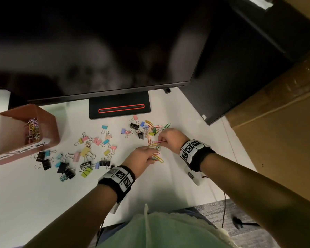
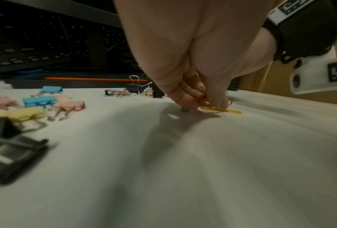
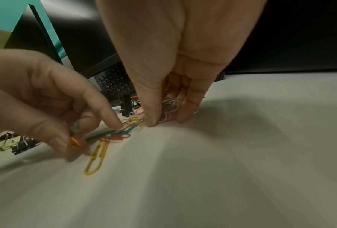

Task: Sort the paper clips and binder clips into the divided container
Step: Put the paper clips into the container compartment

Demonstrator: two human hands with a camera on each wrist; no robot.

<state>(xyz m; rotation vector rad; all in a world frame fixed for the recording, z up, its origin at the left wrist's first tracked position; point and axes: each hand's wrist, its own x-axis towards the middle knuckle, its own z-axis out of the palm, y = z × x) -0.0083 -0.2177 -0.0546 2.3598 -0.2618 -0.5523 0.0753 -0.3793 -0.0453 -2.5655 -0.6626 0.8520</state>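
on the white desk (image 1: 177, 176), both hands pinch coloured wire paper clips (image 1: 155, 145); the brown divided cardboard container (image 1: 48, 126) lies far left, nearer the left hand (image 1: 141, 159) than the right hand (image 1: 170, 137).

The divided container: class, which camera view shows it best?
The head view. Only there does the divided container appear, at the table's left, with paper clips inside one compartment. The left wrist and right wrist views show only hands, loose clips and tabletop; the container is out of frame.

The white table (image 1: 177, 108) carries scattered binder clips (image 1: 85, 152), paper clips (image 1: 155, 144), the divided container (image 1: 48, 120) and a monitor stand (image 1: 119, 108).
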